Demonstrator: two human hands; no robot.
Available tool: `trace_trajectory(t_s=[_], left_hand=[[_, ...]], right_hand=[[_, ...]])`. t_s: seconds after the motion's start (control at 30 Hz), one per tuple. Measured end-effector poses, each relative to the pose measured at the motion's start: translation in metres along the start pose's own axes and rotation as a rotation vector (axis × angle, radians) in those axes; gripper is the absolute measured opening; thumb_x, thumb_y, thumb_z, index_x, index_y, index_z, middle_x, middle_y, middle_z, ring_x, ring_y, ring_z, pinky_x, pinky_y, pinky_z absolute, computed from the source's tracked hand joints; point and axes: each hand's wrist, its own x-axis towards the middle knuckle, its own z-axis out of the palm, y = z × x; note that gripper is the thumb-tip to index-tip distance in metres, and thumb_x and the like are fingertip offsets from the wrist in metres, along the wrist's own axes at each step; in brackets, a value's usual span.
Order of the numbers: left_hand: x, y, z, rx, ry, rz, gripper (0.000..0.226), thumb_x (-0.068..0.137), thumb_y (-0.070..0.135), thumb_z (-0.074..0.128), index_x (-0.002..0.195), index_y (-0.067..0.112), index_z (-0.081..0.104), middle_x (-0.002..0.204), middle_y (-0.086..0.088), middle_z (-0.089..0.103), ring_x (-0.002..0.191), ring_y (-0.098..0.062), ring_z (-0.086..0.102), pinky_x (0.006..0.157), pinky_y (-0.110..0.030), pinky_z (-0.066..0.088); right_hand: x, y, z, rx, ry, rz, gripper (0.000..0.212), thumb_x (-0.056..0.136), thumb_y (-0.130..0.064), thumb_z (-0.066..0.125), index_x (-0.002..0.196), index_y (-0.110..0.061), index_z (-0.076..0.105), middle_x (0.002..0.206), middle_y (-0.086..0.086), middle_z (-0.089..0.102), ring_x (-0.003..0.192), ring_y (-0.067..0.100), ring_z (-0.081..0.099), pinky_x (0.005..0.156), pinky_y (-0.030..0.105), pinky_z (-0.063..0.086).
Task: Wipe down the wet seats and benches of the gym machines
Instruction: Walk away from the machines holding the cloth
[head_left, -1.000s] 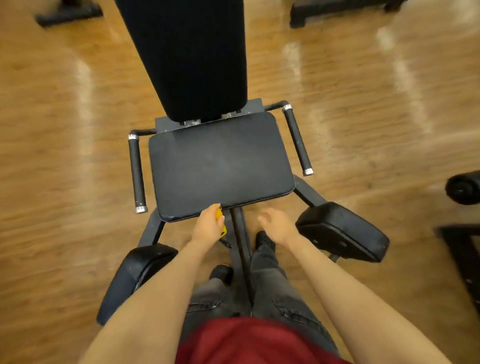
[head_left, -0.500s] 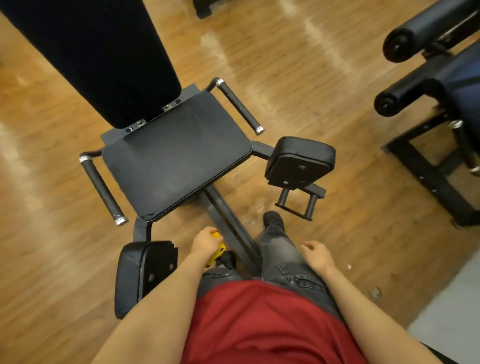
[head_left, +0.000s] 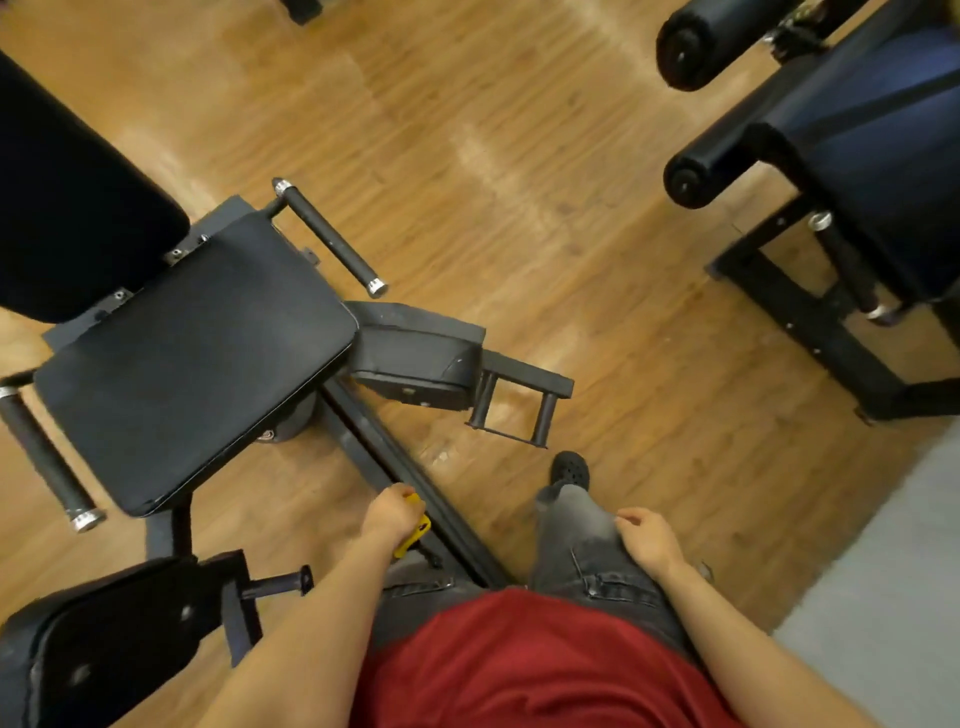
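Since half a second ago the view has swung right: the seat (head_left: 192, 358) now sits further left, and a second machine (head_left: 852, 171) fills more of the right side. The left hand (head_left: 387, 514) has drawn back from the seat's front edge, over the frame rail, fingers curled round a yellow cloth (head_left: 413, 535). The right hand (head_left: 647, 538) hangs right of the seat by the thigh, fingers loosely curled, holding nothing. Bare wood floor (head_left: 519, 208) lies open between seat and second machine.
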Motion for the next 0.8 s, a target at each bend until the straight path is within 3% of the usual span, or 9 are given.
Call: trace_trajectory(t_s=[0.2, 0.37, 0.57, 0.8], left_hand=[[-0.019, 0.071, 0.030, -0.032, 0.076, -0.089, 0.033, 0.092, 0.019, 0.055, 0.124, 0.012, 0.062, 0.125, -0.018, 0.062, 0.113, -0.034, 0.059, 0.092, -0.034, 0.048], [-0.034, 0.120, 0.046, -0.088, 0.103, -0.093, 0.033, 0.095, 0.019, 0.051, 0.127, 0.012, 0.058, 0.112, -0.013, 0.067, 0.094, -0.027, 0.062, 0.072, -0.023, 0.042], [-0.040, 0.142, 0.060, -0.072, 0.073, -0.124, 0.035, 0.095, 0.024, 0.052, 0.129, 0.016, 0.057, 0.127, -0.011, 0.061, 0.113, -0.029, 0.057, 0.085, -0.030, 0.044], [-0.039, 0.145, 0.067, -0.079, 0.020, -0.117, 0.032, 0.096, 0.019, 0.049, 0.125, 0.012, 0.059, 0.121, -0.013, 0.064, 0.111, -0.030, 0.058, 0.087, -0.031, 0.045]], right_hand=[[0.047, 0.022, -0.090, -0.032, -0.047, -0.038, 0.034, 0.095, -0.013, 0.052, 0.126, 0.000, 0.059, 0.130, 0.015, 0.059, 0.123, 0.028, 0.053, 0.103, 0.033, 0.037], [0.059, 0.038, -0.119, -0.077, -0.110, -0.033, 0.035, 0.096, -0.014, 0.052, 0.127, 0.002, 0.057, 0.132, 0.016, 0.057, 0.124, 0.028, 0.052, 0.103, 0.031, 0.036], [0.064, 0.043, -0.133, -0.107, -0.151, -0.026, 0.036, 0.096, -0.021, 0.054, 0.126, -0.002, 0.059, 0.130, 0.012, 0.059, 0.121, 0.025, 0.054, 0.099, 0.028, 0.038], [0.057, 0.040, -0.150, -0.118, -0.068, -0.031, 0.032, 0.095, -0.017, 0.054, 0.123, -0.003, 0.062, 0.128, 0.013, 0.062, 0.121, 0.025, 0.055, 0.098, 0.027, 0.038]])
